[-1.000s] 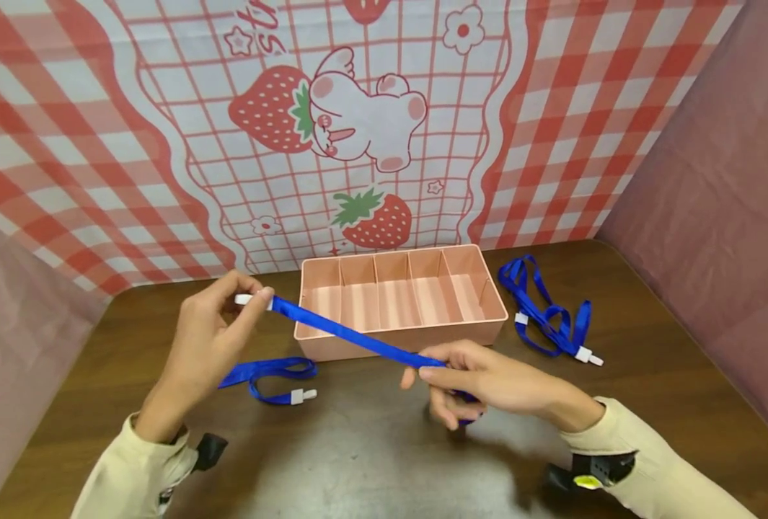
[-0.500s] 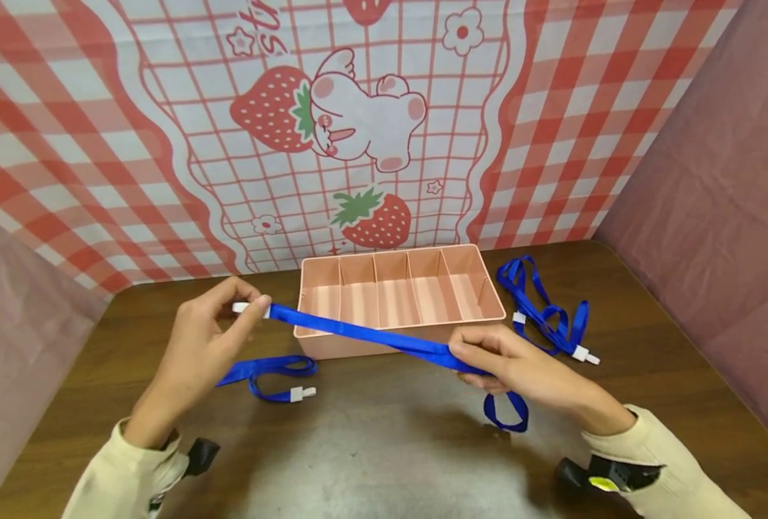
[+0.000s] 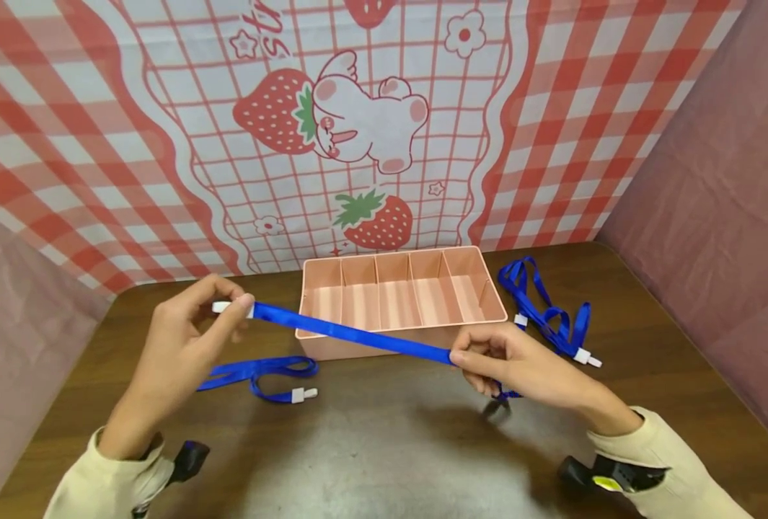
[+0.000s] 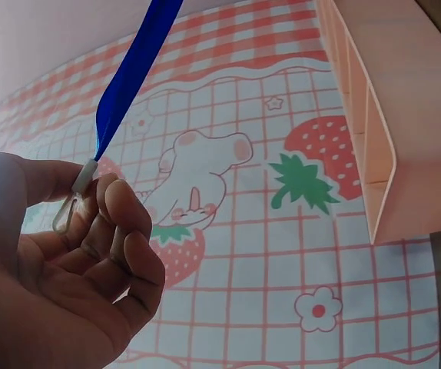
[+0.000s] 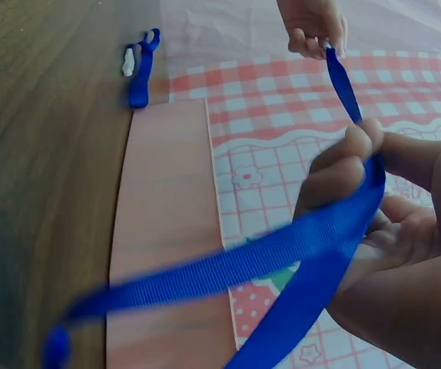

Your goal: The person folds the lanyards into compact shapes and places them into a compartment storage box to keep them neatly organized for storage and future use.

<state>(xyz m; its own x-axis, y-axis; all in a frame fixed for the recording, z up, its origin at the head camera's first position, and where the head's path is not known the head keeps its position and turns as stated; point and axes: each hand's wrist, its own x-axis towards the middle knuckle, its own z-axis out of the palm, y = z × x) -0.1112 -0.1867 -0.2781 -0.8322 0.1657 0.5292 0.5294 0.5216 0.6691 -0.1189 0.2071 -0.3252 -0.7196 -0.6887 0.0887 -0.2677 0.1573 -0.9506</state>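
Between the two hands a blue lanyard [image 3: 351, 333] is drawn out above the table, slanting down to the right. My left hand [image 3: 179, 346] pinches its white clip [image 4: 84, 178] between thumb and fingers. Farther along the strap, my right hand [image 3: 510, 360] pinches it; the rest hangs in loose loops [image 5: 197, 273] below that hand in the right wrist view. Behind the strap stands a pink box [image 3: 399, 339] with several compartments. A second blue lanyard [image 3: 273, 367] lies on the table near my left hand, its white clip pointing right.
More blue lanyard [image 3: 546, 310] with white clips lies right of the box on the brown table [image 3: 358, 461]. A red-and-white strawberry cloth [image 3: 371, 137] hangs behind. Pink cloth [image 3: 708, 238] covers the sides.
My right hand has slid right along the strap, and my left hand has moved slightly left. A longer stretch of lanyard now spans between them. The box stays in place.
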